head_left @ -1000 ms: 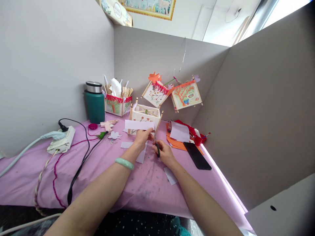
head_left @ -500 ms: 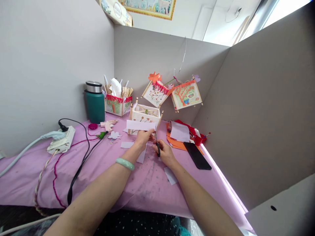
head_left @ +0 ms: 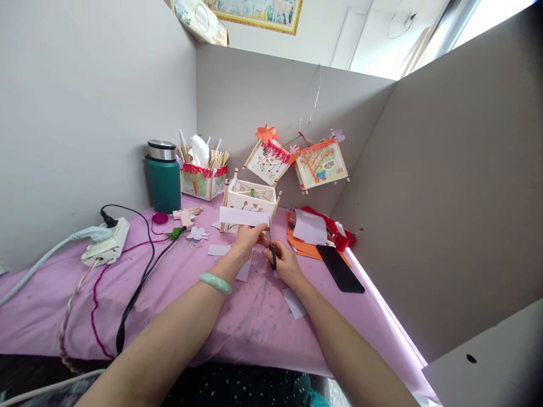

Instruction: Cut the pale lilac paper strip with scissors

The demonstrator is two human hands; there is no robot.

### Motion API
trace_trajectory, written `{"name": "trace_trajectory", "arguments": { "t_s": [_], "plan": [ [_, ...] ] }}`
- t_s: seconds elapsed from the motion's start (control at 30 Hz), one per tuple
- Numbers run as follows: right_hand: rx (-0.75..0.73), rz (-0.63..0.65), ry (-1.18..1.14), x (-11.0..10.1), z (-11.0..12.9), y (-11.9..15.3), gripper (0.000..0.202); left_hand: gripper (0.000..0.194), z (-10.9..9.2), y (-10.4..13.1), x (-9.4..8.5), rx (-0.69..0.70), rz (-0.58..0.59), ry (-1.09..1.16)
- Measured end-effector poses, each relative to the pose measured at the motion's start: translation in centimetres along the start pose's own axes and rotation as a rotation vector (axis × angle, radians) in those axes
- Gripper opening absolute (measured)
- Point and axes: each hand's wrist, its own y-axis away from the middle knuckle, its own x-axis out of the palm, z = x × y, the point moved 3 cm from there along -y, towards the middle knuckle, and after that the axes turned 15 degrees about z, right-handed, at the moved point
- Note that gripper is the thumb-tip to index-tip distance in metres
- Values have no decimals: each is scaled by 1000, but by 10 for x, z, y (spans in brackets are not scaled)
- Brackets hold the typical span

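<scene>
My left hand (head_left: 248, 240) pinches a pale lilac strip of paper (head_left: 241, 216) by its lower right part, holding it above the table. Black-handled scissors (head_left: 273, 257) are gripped in my right hand (head_left: 285, 262), their blades pointing up at the strip's right end. Whether the blades are open or closed around the paper is too small to tell. Behind the strip stands a small stick-framed paper box (head_left: 251, 195) with drawn flowers, partly hidden by it. Loose paper pieces (head_left: 218, 250) lie under my left hand, and another scrap (head_left: 294, 303) lies beside my right wrist.
A green bottle (head_left: 164, 181) and a stick-filled box (head_left: 203, 182) stand at the back left. Decorated paper boxes (head_left: 322, 165) hang from a wire. A glue gun (head_left: 185, 216), power strip (head_left: 108, 243) and cables occupy the left; a black phone (head_left: 340, 269) and red tray (head_left: 344, 242) the right.
The paper strip and the scissors have shifted very slightly to the right. Both hands keep their grips, and everything else stays put.
</scene>
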Motion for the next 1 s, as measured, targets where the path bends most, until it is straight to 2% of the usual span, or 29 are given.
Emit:
{"name": "trace_trajectory", "arguments": {
  "t_s": [1.0],
  "plan": [
    [-23, -34, 81, -5, -3, -1, 36, 12, 3, 0, 1, -20, -9, -38]
  ]
}}
